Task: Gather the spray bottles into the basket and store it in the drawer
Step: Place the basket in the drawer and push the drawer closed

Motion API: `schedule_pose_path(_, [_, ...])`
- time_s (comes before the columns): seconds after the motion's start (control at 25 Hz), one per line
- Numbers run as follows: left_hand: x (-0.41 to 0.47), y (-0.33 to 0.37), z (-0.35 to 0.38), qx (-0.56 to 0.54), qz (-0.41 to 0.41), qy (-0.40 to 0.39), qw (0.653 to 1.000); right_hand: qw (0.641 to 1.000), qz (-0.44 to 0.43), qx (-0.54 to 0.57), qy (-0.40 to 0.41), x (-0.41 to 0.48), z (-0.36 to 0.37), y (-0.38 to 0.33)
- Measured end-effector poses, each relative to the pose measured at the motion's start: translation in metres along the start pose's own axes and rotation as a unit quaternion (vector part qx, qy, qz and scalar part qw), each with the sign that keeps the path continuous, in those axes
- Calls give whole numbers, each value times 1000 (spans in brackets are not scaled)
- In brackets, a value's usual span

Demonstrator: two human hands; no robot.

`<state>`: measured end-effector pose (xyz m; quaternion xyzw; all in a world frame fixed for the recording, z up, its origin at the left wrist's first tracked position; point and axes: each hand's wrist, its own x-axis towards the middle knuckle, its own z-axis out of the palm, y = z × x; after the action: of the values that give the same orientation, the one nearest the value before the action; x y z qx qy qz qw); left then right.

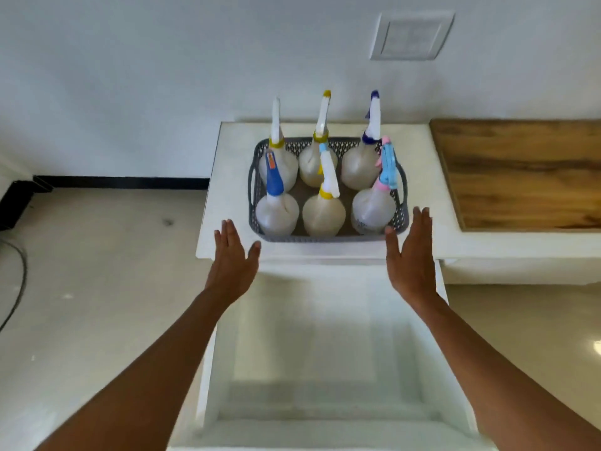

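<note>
A grey perforated basket (327,237) sits on the white desk (227,177), just ahead of both hands and between them. Six spray bottles stand upright inside it in two rows of three. In the row nearer the hands: a blue-headed bottle (277,212) ahead of the left hand, a bottle with a yellow collar (324,213) in the middle, and a pink-and-blue-headed bottle (372,210) ahead of the right hand. In the far row: a white-headed bottle with a yellow collar (279,164), a yellow-tipped bottle (313,167), and a dark-blue-headed bottle (360,169). The left hand (232,260) is spread flat, fingers extended, palm turned inward, holding nothing; it is near the basket's near left corner but apart from it. The right hand (410,255) is likewise spread and empty, palm inward, its thumb close to the basket's near right corner; whether it touches cannot be told. Below both hands and forearms, a white drawer (325,415) stands pulled out from the desk front. Beyond the right hand, a wooden board (520,174) lies on the adjoining surface. A white wall plate (411,35) is mounted well beyond the basket.
</note>
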<state>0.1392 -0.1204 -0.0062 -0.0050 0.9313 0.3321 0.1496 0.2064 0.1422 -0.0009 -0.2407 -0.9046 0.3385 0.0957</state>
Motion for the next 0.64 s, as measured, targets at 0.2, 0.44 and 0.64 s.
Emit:
schedule_pose_path(0.2, [86,18,-8,-126,-114,58,984,997,51,35,-39,96,1,18])
schedule_pose_path(0.44, [156,29,4,-185,-154,57,969,980,139,106,-98,163,20,35])
schedule_pose_path(0.64, [172,23,16,-250,-158,39,955,969,193,116,-101,180,35,47])
